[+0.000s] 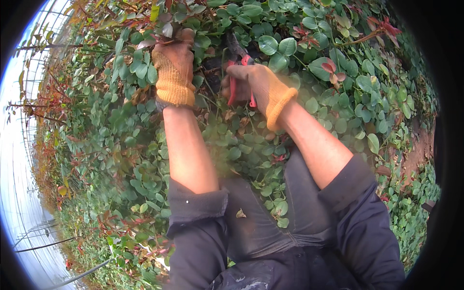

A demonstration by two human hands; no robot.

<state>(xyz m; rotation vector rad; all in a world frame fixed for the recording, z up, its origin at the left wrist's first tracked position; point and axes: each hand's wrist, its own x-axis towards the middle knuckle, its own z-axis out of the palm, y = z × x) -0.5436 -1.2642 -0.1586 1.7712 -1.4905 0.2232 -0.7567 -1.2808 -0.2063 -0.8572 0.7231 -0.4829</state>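
Leftmost, a pale backdrop point(17, 159) crossed by thin lines stood beyond the left edge of the foliage point(121, 169). Next, the left hand point(176, 58), in an orange-and-brown glove point(175, 87), reached among leaves near the foliage's top edge; its fingertips were hidden, so I could not tell whether they grasped anything. Lower down, whitish marks point(251, 285) on dark clothing were too unclear to read as writing. Near the top edge, pruning shears point(246, 60) pointed blades-up into the leaves, their red handles clasped by the curled fingers of the gloved right hand point(256, 87). Farther right, brown soil point(419, 154) showed beside the foliage's right edge.
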